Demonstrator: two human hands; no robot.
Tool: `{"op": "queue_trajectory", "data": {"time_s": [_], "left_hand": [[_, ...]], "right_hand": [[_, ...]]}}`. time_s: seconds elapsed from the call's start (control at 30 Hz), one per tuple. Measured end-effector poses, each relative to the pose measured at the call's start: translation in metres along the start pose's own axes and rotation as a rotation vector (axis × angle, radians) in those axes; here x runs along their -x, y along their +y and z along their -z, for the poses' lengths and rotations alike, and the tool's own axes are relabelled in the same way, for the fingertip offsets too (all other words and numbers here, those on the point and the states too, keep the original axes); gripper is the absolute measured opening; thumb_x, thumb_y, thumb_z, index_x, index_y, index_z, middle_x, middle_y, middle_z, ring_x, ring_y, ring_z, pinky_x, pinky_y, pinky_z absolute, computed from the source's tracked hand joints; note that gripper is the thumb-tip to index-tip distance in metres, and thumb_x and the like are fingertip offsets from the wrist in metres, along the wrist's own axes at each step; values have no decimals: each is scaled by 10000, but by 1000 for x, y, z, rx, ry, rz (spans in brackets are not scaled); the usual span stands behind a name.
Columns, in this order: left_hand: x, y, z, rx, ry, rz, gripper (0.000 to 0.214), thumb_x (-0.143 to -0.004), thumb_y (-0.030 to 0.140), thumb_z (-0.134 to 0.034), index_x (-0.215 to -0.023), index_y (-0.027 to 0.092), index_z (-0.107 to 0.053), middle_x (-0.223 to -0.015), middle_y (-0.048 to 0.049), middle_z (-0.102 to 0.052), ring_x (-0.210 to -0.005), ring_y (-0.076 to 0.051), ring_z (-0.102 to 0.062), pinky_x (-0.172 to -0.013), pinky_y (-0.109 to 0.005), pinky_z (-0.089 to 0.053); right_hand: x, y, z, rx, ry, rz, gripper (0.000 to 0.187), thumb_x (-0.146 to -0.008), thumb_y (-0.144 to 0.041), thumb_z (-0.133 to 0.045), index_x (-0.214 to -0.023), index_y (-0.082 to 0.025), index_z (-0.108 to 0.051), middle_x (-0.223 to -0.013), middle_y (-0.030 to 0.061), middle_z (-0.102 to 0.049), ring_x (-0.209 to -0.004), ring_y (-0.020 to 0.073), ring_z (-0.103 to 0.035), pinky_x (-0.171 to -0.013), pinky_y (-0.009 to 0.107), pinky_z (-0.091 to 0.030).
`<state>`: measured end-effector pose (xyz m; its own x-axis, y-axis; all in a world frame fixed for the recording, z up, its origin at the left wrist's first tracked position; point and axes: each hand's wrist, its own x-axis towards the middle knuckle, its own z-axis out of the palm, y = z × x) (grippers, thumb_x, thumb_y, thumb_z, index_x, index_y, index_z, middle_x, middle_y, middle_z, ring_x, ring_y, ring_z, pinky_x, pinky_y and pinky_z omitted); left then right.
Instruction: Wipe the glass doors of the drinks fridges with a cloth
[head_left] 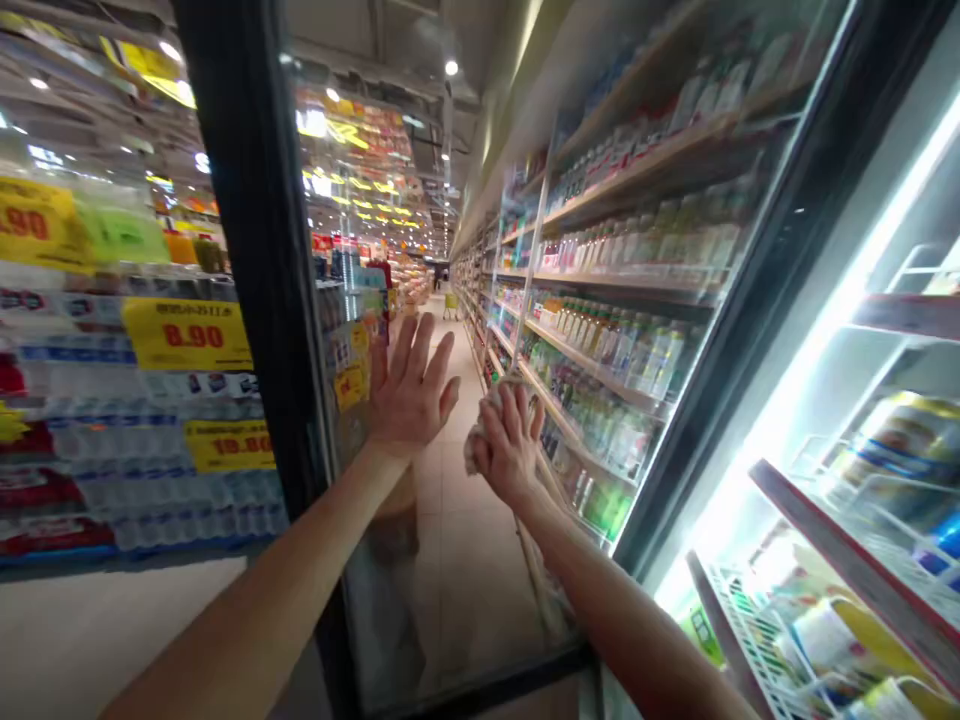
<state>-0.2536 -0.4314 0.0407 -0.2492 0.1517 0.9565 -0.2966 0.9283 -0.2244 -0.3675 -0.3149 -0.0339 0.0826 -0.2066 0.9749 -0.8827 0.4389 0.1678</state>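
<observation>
An open glass cooler door (480,250) with a black frame stands in front of me. My left hand (411,392) is open, palm and spread fingers flat against the glass. Just to its right, my right hand (510,442) presses a crumpled pale cloth (480,425) onto the same pane, fingers laid over it. Through the glass I see a shop aisle and reflected shelves of bottles.
The lit cooler interior (847,500) with wire racks of packaged goods is at the right. Stacked bottled water with yellow price signs (186,335) fills the left. A tiled aisle (450,520) runs ahead between long shelves.
</observation>
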Motion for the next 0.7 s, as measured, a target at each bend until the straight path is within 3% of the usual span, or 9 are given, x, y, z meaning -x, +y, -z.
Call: {"op": "queue_trajectory", "data": {"time_s": [0.03, 0.1, 0.27, 0.33, 0.37, 0.43, 0.6, 0.63, 0.7], "left_hand": [[9, 2, -1, 14, -23, -9, 577, -894, 308, -445, -1423, 199, -241, -1490, -104, -203, -1392, -240, -109, -1133, -477, -49], [35, 9, -2, 25, -64, -52, 583, -896, 278, -445, -1430, 214, -219, -1480, -89, -232, -1390, -230, -94, -1137, -474, -29], [91, 26, -5, 14, -106, -117, 630, -877, 239, -488, -1435, 220, -198, -1421, -82, -349, -1378, -191, -111, -1151, -406, 6], [97, 27, -6, 10, -112, -110, 645, -872, 246, -499, -1437, 221, -188, -1417, -80, -352, -1377, -192, -110, -1151, -402, 16], [97, 26, -7, 12, -115, -109, 652, -871, 249, -502, -1438, 222, -181, -1419, -78, -348, -1376, -193, -109, -1151, -399, 19], [94, 24, -8, 23, -119, -101, 660, -871, 254, -503, -1440, 231, -169, -1426, -74, -335, -1375, -195, -117, -1149, -401, 22], [91, 21, -10, 25, -107, -88, 648, -870, 263, -502, -1436, 236, -187, -1421, -74, -350, -1373, -197, -155, -1151, -407, -11], [90, 21, -10, 13, -99, -92, 641, -868, 260, -504, -1433, 228, -204, -1413, -75, -365, -1374, -196, -156, -1152, -405, -21], [90, 21, -11, -13, -85, -101, 613, -867, 249, -497, -1424, 215, -241, -1397, -75, -394, -1376, -194, -157, -1153, -405, -39]], "right_hand": [[5, -3, -2, -9, 0, 38, 518, -854, -288, -410, -1364, -237, -341, -1428, 114, -343, -1387, 259, -165, -1088, 553, -150], [18, 15, 2, 4, 23, 5, 495, -859, -307, -393, -1346, -228, -365, -1412, 118, -363, -1380, 259, -187, -1083, 567, -139], [38, 125, 35, 139, 74, -581, 560, -888, -375, -271, -1370, -94, -324, -1417, 222, -307, -1367, 305, -197, -1047, 608, -162], [35, 147, 42, 173, 116, -718, 603, -900, -372, -211, -1391, -25, -251, -1424, 276, -252, -1372, 330, -163, -1031, 629, -157], [33, 145, 42, 181, 125, -740, 606, -904, -368, -193, -1397, -17, -234, -1430, 279, -235, -1376, 328, -151, -1034, 625, -157], [30, 120, 35, 167, 106, -685, 584, -905, -367, -209, -1399, -58, -254, -1450, 242, -227, -1385, 304, -140, -1054, 591, -169], [43, 14, 5, -12, -73, -38, 464, -856, -286, -402, -1316, -229, -404, -1418, 116, -354, -1387, 266, -163, -1077, 565, -172], [49, 6, 2, -33, -105, 40, 441, -844, -284, -431, -1284, -251, -439, -1395, 95, -393, -1378, 261, -191, -1081, 562, -169], [61, 15, 3, -21, -121, 23, 402, -837, -326, -450, -1233, -270, -488, -1346, 72, -456, -1349, 254, -267, -1081, 551, -186]]}}
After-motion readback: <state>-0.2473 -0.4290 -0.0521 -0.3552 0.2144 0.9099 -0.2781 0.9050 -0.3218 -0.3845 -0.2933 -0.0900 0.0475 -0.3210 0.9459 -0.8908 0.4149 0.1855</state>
